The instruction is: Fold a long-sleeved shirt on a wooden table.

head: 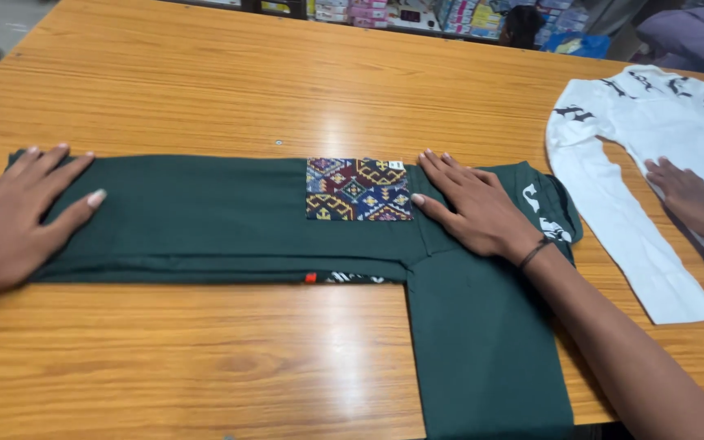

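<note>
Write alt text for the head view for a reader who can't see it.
Two hands press flat on a folded dark green shirt on a wooden table: the left hand at its left end, the right hand beside its patterned patch. At far right, another person's hand rests on a white printed shirt.

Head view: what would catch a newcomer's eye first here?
A dark green shirt lies folded across the wooden table, with a bright patterned patch near its middle. The left hand and right hand press flat on its two ends. At far right, another person's hand rests on a white shirt.
</note>
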